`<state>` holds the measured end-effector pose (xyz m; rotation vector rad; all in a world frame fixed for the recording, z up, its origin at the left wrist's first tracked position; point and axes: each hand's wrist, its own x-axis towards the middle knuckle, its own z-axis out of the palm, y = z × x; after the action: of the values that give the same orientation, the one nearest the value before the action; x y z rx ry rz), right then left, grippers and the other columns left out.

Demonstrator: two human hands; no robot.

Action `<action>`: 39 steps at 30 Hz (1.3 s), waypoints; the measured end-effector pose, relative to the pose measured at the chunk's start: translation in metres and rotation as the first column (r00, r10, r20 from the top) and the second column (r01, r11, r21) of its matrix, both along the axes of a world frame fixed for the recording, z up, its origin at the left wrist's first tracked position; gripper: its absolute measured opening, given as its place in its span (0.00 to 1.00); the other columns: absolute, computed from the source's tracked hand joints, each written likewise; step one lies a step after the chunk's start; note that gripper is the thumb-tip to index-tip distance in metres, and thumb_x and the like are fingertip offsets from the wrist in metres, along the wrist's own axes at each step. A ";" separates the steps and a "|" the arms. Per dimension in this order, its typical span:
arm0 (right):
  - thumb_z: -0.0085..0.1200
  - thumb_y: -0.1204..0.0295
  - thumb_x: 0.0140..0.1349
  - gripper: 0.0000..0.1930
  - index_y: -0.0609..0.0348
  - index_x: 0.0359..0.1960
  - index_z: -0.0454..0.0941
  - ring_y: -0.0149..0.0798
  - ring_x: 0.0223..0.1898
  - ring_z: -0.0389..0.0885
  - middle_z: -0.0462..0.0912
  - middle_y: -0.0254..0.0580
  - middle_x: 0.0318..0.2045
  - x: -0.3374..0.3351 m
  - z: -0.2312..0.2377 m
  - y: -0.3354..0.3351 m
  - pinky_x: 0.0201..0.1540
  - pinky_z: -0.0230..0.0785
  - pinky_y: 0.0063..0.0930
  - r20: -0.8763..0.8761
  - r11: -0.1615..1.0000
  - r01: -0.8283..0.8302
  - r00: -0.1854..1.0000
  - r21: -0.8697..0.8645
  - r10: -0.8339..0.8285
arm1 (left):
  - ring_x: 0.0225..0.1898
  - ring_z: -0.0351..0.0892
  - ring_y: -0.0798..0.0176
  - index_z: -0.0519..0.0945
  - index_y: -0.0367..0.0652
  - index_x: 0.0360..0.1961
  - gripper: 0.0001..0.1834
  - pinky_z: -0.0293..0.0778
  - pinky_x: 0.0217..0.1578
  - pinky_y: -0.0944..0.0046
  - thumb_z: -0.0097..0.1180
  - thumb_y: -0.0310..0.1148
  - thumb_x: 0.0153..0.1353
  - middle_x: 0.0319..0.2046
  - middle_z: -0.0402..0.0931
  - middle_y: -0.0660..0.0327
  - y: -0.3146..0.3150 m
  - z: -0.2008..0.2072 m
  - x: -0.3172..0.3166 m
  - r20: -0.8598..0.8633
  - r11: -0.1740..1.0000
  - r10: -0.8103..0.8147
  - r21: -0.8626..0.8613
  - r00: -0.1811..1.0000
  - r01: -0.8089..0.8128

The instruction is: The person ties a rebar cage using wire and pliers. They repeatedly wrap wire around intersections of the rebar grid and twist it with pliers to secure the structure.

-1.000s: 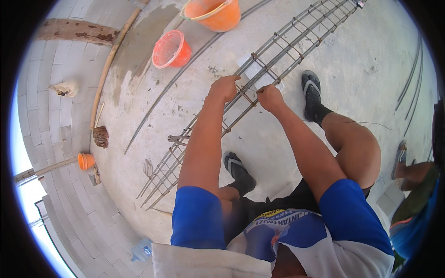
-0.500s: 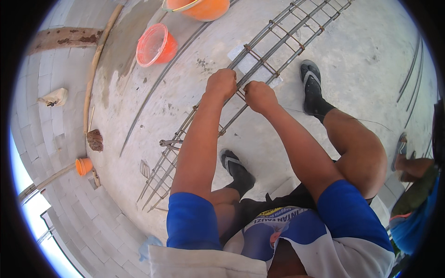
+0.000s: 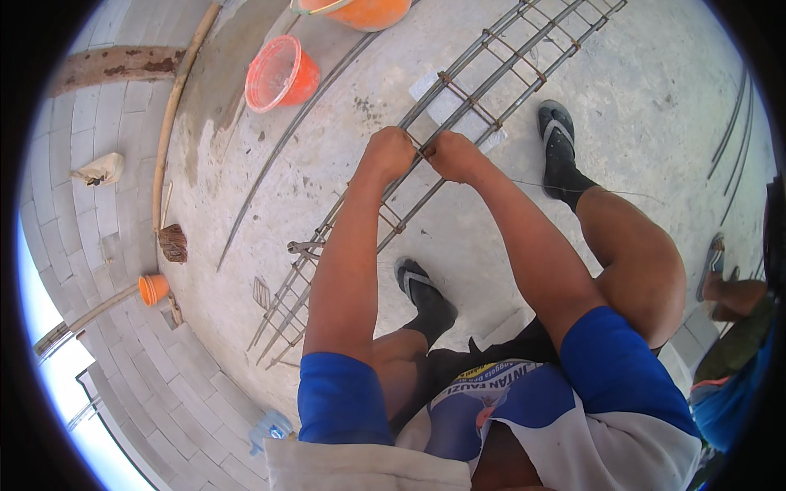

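A long rebar cage point(image 3: 509, 61) of steel bars with square stirrups lies diagonally across the floor in front of me. Both hands meet over its middle, close together. My left hand point(image 3: 389, 154) is closed at the far-side bar; what its fingers pinch is hidden. My right hand point(image 3: 454, 156) is closed just beside it, at the middle bar. From behind the right wrist a thin wire point(image 3: 565, 188) trails off to the right, apparently held in that hand. Pincers point(image 3: 305, 249) rest on the cage left of my left forearm. A pale block point(image 3: 473, 127) shows beneath the bars.
An orange bucket point(image 3: 282, 75) and a larger orange tub point(image 3: 368, 12) stand at the upper left. Loose bars point(image 3: 286, 146) lie on the concrete. A small orange bucket point(image 3: 153, 289) is near the block wall point(image 3: 176, 360). Another person's leg point(image 3: 737, 295) shows at right.
The hands have come closer together, the right moving left toward the left hand. The wire's free end has shifted left. The whole view has moved slightly.
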<state>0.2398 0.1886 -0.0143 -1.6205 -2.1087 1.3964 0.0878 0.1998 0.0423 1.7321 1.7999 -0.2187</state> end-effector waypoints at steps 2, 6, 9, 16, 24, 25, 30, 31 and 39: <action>0.50 0.75 0.54 0.08 0.67 0.28 0.81 0.57 0.40 0.83 0.82 0.58 0.34 -0.001 -0.001 0.000 0.43 0.75 0.45 -0.002 0.999 -0.016 1.000 0.041 0.016 | 0.48 0.78 0.42 0.84 0.35 0.41 0.19 0.72 0.51 0.54 0.43 0.31 0.57 0.44 0.80 0.44 0.002 -0.004 -0.002 -0.033 0.999 -0.025 -0.031 0.999 0.024; 0.50 0.75 0.54 0.08 0.66 0.27 0.82 0.58 0.37 0.82 0.82 0.60 0.32 0.000 -0.010 0.001 0.42 0.75 0.45 -0.022 0.996 0.053 0.998 0.066 -0.052 | 0.45 0.78 0.39 0.83 0.34 0.38 0.16 0.73 0.48 0.50 0.44 0.30 0.59 0.40 0.80 0.40 -0.013 -0.001 0.002 0.131 0.996 0.011 0.085 0.991 -0.022; 0.51 0.73 0.54 0.09 0.67 0.25 0.82 0.59 0.35 0.82 0.81 0.62 0.29 0.004 -0.003 0.008 0.40 0.74 0.46 -0.073 1.000 -0.010 0.997 -0.019 0.008 | 0.42 0.79 0.38 0.81 0.33 0.38 0.15 0.74 0.45 0.46 0.44 0.30 0.62 0.36 0.79 0.39 -0.041 0.006 0.013 0.184 0.980 0.020 0.192 0.983 -0.056; 0.55 0.71 0.53 0.11 0.69 0.23 0.81 0.58 0.33 0.81 0.80 0.62 0.26 0.003 0.009 0.011 0.36 0.73 0.45 -0.253 0.973 0.064 0.960 -0.220 -0.120 | 0.28 0.79 0.47 0.73 0.36 0.57 0.21 0.76 0.25 0.52 0.48 0.24 0.62 0.30 0.74 0.51 -0.102 -0.041 0.020 0.007 0.818 -0.056 0.573 0.998 0.042; 0.58 0.68 0.53 0.11 0.66 0.26 0.83 0.57 0.34 0.82 0.82 0.59 0.28 -0.004 0.020 0.010 0.38 0.74 0.43 -0.078 0.995 0.088 0.993 -0.050 -0.092 | 0.30 0.81 0.52 0.79 0.43 0.51 0.17 0.76 0.30 0.52 0.56 0.33 0.60 0.31 0.77 0.56 -0.110 -0.051 0.020 0.040 0.795 0.031 0.605 0.999 -0.049; 0.58 0.68 0.53 0.11 0.66 0.26 0.83 0.57 0.34 0.82 0.82 0.58 0.28 -0.004 0.020 0.009 0.38 0.74 0.43 -0.061 0.997 0.074 0.995 -0.031 -0.075 | 0.31 0.81 0.52 0.79 0.43 0.50 0.17 0.76 0.32 0.51 0.58 0.35 0.59 0.31 0.77 0.56 -0.110 -0.046 0.021 0.069 0.777 0.032 0.626 0.997 -0.068; 0.58 0.67 0.53 0.11 0.64 0.27 0.84 0.56 0.36 0.82 0.82 0.57 0.29 -0.005 0.021 0.010 0.40 0.74 0.45 -0.011 1.000 -0.003 1.000 0.024 0.004 | 0.38 0.80 0.50 0.80 0.41 0.43 0.16 0.73 0.41 0.48 0.61 0.38 0.56 0.30 0.77 0.53 -0.088 -0.032 0.006 0.037 0.692 0.084 0.717 0.996 -0.085; 0.57 0.67 0.53 0.11 0.64 0.27 0.84 0.56 0.36 0.82 0.83 0.57 0.29 -0.006 0.022 0.010 0.41 0.74 0.45 0.003 0.999 -0.010 1.000 0.045 0.009 | 0.39 0.80 0.49 0.80 0.41 0.42 0.16 0.73 0.43 0.48 0.61 0.38 0.56 0.31 0.78 0.51 -0.083 -0.032 0.002 0.052 0.715 0.116 0.688 0.992 -0.120; 0.54 0.67 0.55 0.11 0.62 0.27 0.83 0.57 0.35 0.82 0.83 0.56 0.28 -0.015 0.031 -0.007 0.41 0.74 0.48 0.100 0.986 0.034 0.994 0.161 -0.050 | 0.38 0.81 0.42 0.78 0.40 0.45 0.14 0.76 0.40 0.48 0.55 0.35 0.60 0.31 0.81 0.45 -0.052 -0.045 0.003 0.037 0.975 0.113 0.187 0.993 -0.118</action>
<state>0.2251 0.1816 0.0168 -1.6972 -2.1660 1.1228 0.0909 0.1479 -0.0024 1.7413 1.9481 0.0239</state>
